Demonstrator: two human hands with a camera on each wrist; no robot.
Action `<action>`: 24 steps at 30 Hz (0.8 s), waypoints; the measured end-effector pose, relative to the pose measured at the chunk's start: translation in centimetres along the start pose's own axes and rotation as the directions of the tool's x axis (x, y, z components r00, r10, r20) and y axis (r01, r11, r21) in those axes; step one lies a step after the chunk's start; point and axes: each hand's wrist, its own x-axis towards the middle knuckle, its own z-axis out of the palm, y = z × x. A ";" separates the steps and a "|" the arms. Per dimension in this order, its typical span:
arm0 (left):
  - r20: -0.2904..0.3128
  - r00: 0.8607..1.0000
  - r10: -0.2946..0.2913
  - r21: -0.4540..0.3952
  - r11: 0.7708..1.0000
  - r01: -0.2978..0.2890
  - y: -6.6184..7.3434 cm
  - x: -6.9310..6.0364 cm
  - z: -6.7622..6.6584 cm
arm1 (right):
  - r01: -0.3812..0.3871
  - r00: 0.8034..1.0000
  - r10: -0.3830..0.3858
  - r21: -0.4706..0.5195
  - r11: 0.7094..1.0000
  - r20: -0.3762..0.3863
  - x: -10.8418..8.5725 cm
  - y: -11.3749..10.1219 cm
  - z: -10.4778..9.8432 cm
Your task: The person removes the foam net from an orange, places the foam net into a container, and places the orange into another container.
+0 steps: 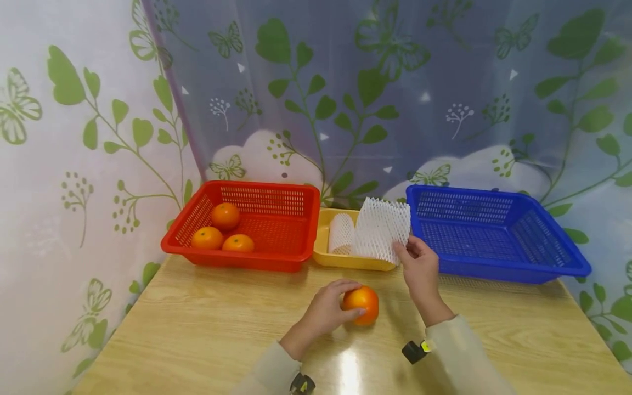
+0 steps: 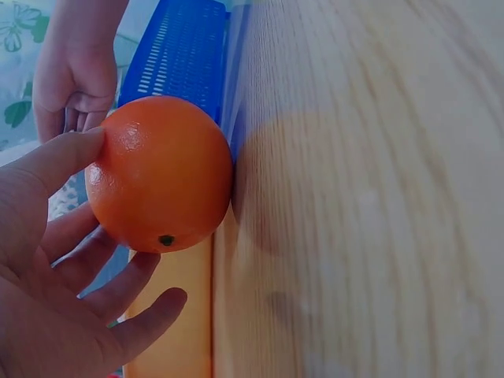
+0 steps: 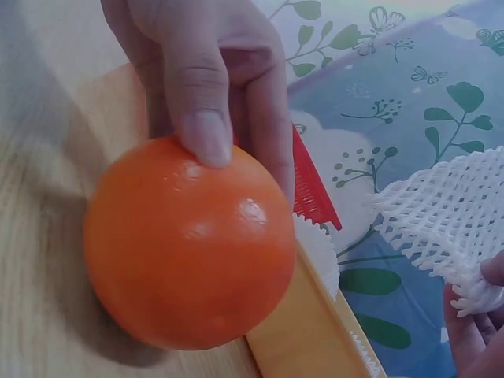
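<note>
An orange rests on the wooden table in front of the containers. My left hand grips it from the left, thumb on one side and fingers on the other, as the left wrist view also shows with the orange against the tabletop. Pinched by a lower corner in my right hand is a white foam net sleeve, held up over the yellow tray. The right wrist view shows the foam net sleeve spread flat, with fingertips at its lower edge.
To the left stands a red basket with three oranges, one being an orange at the back. Another foam net sleeve lies rolled in the yellow tray. A blue basket stands right of the tray. Patterned curtains hang behind.
</note>
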 end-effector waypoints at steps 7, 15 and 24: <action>-0.006 1.000 -0.011 0.000 1.000 0.011 0.1 -0.1 -0.1 | -0.055 0.997 0.057 -0.045 0.997 0.050 1.2 0.1 1.5; -0.009 1.000 0.007 0.011 1.000 -0.007 -0.2 -0.2 0.2 | -0.009 0.996 0.024 -0.182 0.983 0.082 2.3 0.7 2.3; -0.013 1.000 0.004 -0.005 1.000 -0.004 0.0 -0.1 0.0 | -0.049 0.986 0.092 -0.281 0.958 0.140 3.6 0.3 2.2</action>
